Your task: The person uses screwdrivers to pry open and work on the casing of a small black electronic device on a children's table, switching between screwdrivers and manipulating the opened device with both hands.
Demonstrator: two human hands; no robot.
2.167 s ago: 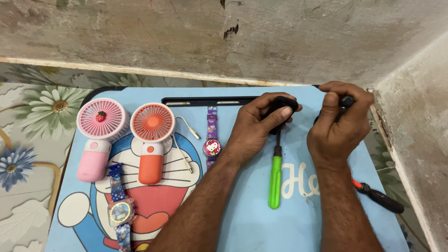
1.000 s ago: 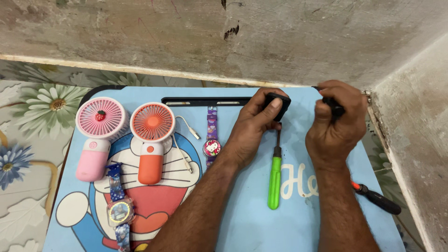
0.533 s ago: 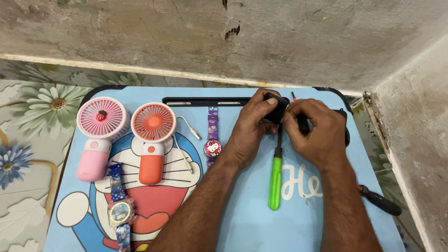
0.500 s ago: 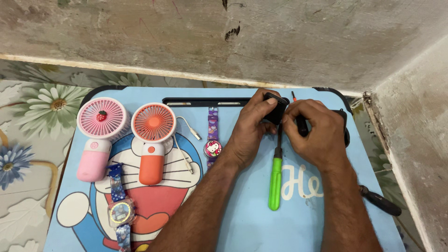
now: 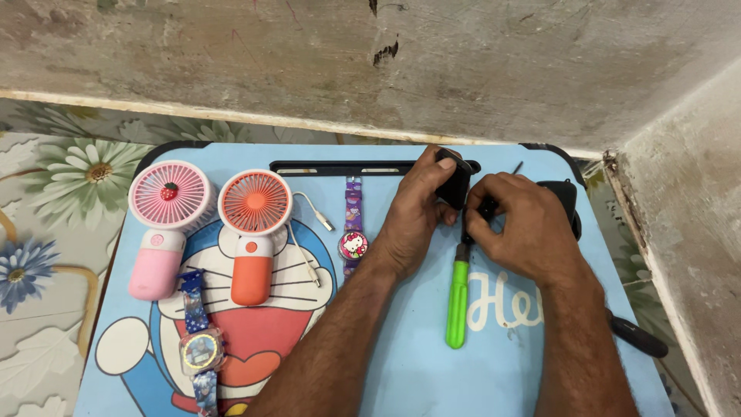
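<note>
My left hand [image 5: 413, 220] grips a small black device [image 5: 454, 181] near the far edge of a blue cartoon-printed table [image 5: 401, 371]. Close beside it, my right hand [image 5: 525, 232] pinches a small black part [image 5: 486, 207] against that device. A green-handled screwdriver [image 5: 457, 301] lies on the table just below both hands, its metal shaft running up between them. Part of another black object [image 5: 565, 199] shows behind my right hand.
A pink handheld fan [image 5: 164, 224] and an orange one [image 5: 251, 232] lie at the left, with a white cable [image 5: 309, 232]. A purple watch [image 5: 353, 228] and a blue watch [image 5: 199, 347] lie nearby. A dark-handled tool [image 5: 637, 333] sticks out at the right edge. A black slot [image 5: 340, 167] runs along the far edge.
My right hand has moved left from the table's far right corner to meet my left hand at the black device. The black object behind it is now uncovered.
</note>
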